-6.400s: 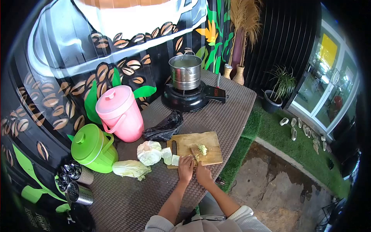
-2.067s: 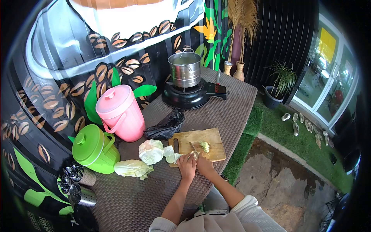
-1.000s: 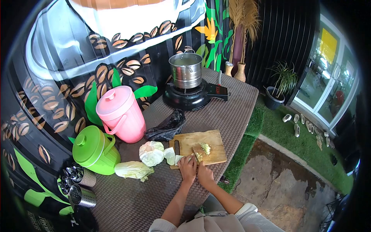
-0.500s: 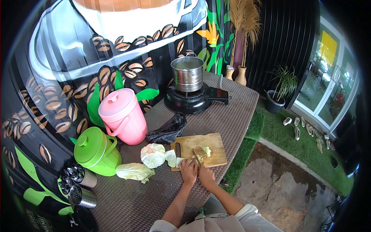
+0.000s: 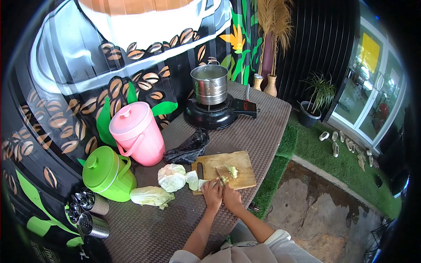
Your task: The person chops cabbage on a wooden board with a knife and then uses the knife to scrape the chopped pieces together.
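My right hand (image 5: 232, 198) is closed round a knife (image 5: 219, 172), whose blade shows only as a thin line above the wooden cutting board (image 5: 244, 163). Right beside it, my left hand (image 5: 212, 195) rests at the board's near edge, fingers bent and pressed together; whatever they hold is hidden. Finely chopped pale pieces (image 5: 232, 172) lie on the board beyond the knife, with more bits by my fingertips. Pale cut leaf pieces (image 5: 192, 180) sit at the board's left edge, next to a round cabbage (image 5: 172, 177). A long napa cabbage (image 5: 152, 197) lies farther left.
A black plastic bag (image 5: 188, 148) lies behind the board. Farther back, a steel pot (image 5: 208, 85) stands on a black gas stove (image 5: 209, 116). Pink (image 5: 139, 136) and green lidded pails (image 5: 109, 175) line the wall side, near metal utensil holders (image 5: 93, 225).
The whole view has shifted slightly left. Both hands stay close together at the board's near edge, and the chopped pieces look nearly the same.
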`<state>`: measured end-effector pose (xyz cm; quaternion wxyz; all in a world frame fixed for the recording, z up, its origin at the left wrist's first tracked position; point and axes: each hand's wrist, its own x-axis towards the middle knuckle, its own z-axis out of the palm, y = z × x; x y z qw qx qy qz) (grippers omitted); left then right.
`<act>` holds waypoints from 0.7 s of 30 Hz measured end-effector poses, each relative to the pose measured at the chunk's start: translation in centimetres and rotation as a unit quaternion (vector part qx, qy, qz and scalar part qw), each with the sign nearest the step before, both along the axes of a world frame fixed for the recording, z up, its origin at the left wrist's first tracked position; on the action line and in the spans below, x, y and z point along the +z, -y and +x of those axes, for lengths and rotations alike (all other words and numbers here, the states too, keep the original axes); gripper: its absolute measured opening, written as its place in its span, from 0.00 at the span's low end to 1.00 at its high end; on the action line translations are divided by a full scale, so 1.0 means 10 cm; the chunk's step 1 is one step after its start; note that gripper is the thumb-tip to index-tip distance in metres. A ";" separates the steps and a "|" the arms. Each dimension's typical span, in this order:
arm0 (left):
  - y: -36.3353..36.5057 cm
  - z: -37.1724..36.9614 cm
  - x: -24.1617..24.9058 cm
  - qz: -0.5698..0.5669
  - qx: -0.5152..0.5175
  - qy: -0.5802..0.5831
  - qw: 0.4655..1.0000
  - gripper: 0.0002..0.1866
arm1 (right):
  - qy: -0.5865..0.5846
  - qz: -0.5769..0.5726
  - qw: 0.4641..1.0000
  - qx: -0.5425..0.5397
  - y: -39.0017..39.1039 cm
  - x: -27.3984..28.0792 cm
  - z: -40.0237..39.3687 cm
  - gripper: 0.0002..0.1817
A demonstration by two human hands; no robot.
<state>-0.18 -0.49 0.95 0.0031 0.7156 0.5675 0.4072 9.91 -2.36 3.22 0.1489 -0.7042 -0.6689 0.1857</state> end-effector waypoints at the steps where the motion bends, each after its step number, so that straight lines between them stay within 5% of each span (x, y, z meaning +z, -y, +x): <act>1: 0.01 0.01 -0.02 -0.001 -0.001 0.000 1.000 0.13 | 0.000 -0.001 1.000 -0.001 -0.04 0.01 0.01 0.16; 21: -0.01 -0.01 -0.01 -0.001 -0.003 0.022 1.000 0.12 | -0.001 -0.027 0.999 0.027 0.05 0.19 0.04 0.14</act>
